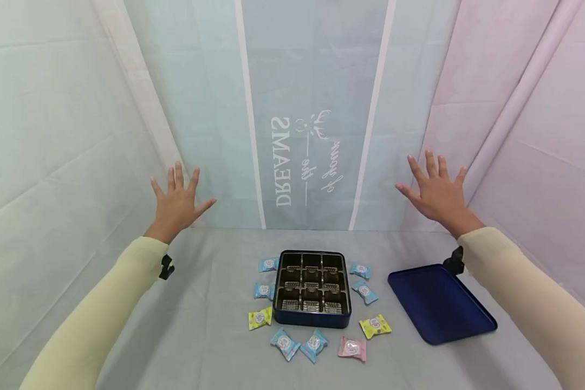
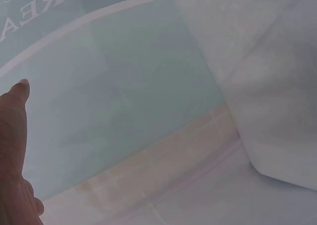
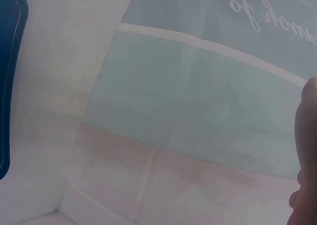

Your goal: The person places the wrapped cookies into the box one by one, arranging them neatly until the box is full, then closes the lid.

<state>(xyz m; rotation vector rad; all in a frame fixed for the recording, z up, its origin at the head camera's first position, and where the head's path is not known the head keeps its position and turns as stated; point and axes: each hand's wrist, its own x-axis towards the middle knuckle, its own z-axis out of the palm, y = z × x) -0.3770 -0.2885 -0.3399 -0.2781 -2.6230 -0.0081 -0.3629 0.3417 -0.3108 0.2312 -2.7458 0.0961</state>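
Both hands are raised with fingers spread, holding nothing. My left hand (image 1: 174,207) is up at the left before the back cloth; its thumb side (image 2: 14,140) shows at the left edge of the left wrist view. My right hand (image 1: 440,196) is at the right, above a dark blue lid (image 1: 441,303) lying on the table. Between the hands, lower down, stands a dark blue tin (image 1: 312,319) with a compartmented brown insert whose compartments look empty. Around it lie wrapped candies: several blue ones (image 1: 364,291), two yellow ones (image 1: 375,326) and a pink one (image 1: 352,348).
A grey cloth covers the table (image 1: 224,346). Behind it hangs a blue-grey cloth (image 1: 317,65) with mirrored white lettering, and pale fabric walls (image 1: 53,135) close in both sides. The lid's edge (image 3: 12,86) shows in the right wrist view.
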